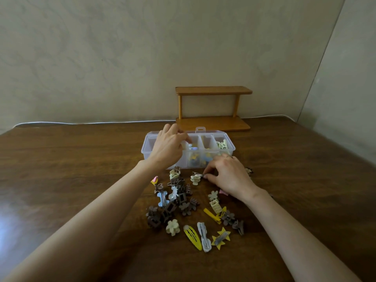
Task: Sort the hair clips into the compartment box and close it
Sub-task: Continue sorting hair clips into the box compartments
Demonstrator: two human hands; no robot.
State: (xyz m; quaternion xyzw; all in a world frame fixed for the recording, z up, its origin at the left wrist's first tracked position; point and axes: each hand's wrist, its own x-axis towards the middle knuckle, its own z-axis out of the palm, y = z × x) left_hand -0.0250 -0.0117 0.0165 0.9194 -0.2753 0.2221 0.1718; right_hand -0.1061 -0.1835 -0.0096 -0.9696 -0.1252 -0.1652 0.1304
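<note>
**Both hands at work by the box**

The open box (144,153) stands beyond the clip pile (183,204) on the table (81,180). The left hand (167,147) reaches over a left compartment with its fingers curled down; I cannot tell if they hold anything. The right hand (227,176) rests just near of the box, fingertips pinching a pale clip (196,177).

wooden table (61,159) | two-tier wooden shelf (213,90) at far edge | white cable (81,123) along wall (122,47)

Left hand (167,148) hovers over the compartment box (146,152); right hand (228,176) pinches a cream clip (195,178).
</note>
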